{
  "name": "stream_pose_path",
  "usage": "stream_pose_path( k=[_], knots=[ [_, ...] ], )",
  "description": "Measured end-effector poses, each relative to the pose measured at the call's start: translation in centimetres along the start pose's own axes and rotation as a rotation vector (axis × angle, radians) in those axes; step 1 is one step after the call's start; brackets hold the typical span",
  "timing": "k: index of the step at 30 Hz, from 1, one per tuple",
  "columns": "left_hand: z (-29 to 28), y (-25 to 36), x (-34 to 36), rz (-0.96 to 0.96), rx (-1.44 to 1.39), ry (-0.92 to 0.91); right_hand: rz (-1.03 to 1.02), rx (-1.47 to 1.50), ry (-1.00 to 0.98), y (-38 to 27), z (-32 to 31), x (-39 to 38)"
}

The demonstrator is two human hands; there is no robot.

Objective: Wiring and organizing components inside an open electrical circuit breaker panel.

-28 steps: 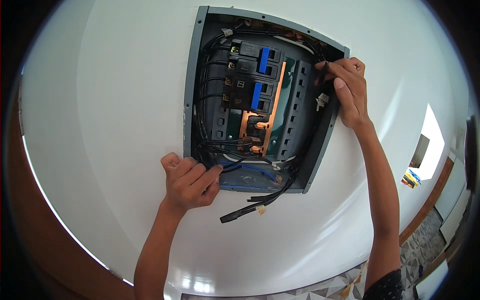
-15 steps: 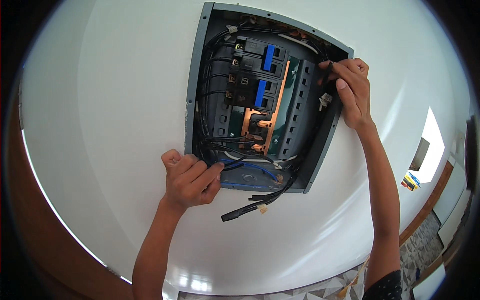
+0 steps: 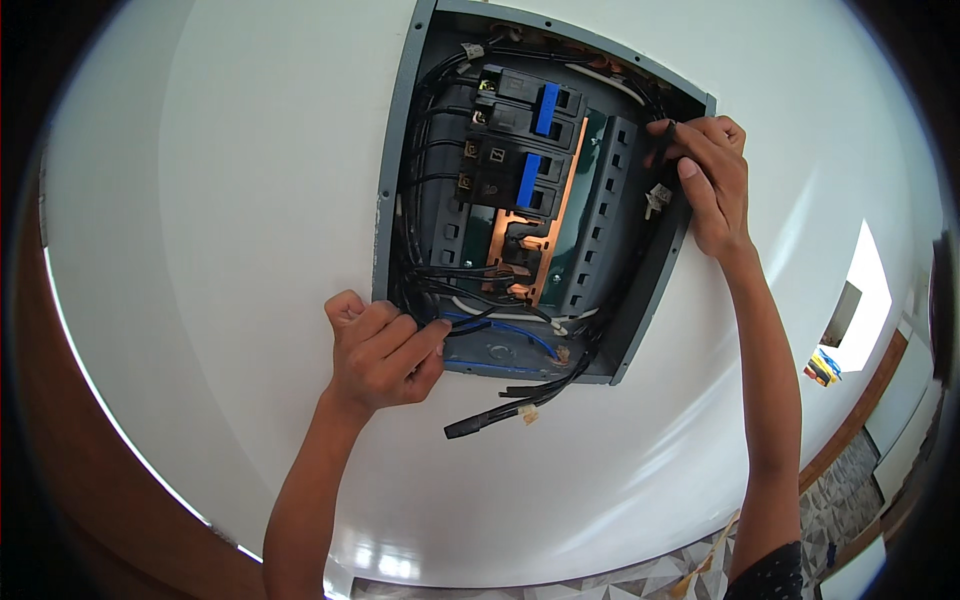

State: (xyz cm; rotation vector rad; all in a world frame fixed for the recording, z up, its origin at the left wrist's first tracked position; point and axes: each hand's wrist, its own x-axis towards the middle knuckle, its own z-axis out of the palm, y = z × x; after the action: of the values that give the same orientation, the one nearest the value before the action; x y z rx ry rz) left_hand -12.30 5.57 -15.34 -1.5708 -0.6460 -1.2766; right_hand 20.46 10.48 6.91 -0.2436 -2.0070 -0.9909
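Observation:
A grey metal electrical box [image 3: 633, 330] on the white wall holds black breakers with blue toggles [image 3: 518, 140], copper bars [image 3: 553, 250] and looped black wires [image 3: 420, 230]. My left hand [image 3: 385, 355] is curled at the box's lower left corner, fingertips on the black wires there; its exact grip is partly hidden. My right hand [image 3: 715, 180] is at the upper right edge, fingers closed around a black cable [image 3: 668, 133] inside. Tagged black cable ends [image 3: 470, 425] hang out below the box. A blue wire [image 3: 530, 338] lies along the bottom inside.
The white wall [image 3: 230, 230] surrounds the box. At right, a bright opening [image 3: 865, 260] has small coloured tool-like items [image 3: 825, 368] beside it. A wooden strip [image 3: 870, 405] and patterned floor tiles [image 3: 835, 480] show at lower right; dark wood [image 3: 100, 470] runs along the lower left.
The box and both hands appear slightly higher, with the box's top a little further right and more tilted. Both hands keep the same hold.

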Motion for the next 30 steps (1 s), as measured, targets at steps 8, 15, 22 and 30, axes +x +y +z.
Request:
stream_pose_path(
  k=[8,15,22,30],
  knots=[
    [0.3,0.1,0.0,-0.002,-0.009,0.007,-0.008,-0.006,0.0,0.2,0.1,-0.1],
    [-0.3,0.5,0.1,-0.03,-0.025,-0.004,-0.018,0.015,0.055,-0.4,0.2,0.1],
    [-2.3,6.9,0.0,-0.353,-0.336,0.115,-0.023,-0.031,0.09,0.0,0.6,-0.3],
    [-2.7,11.4,-1.6,-0.997,-0.866,0.019,-0.094,-0.095,0.098,0.7,0.6,-0.5]
  ],
)
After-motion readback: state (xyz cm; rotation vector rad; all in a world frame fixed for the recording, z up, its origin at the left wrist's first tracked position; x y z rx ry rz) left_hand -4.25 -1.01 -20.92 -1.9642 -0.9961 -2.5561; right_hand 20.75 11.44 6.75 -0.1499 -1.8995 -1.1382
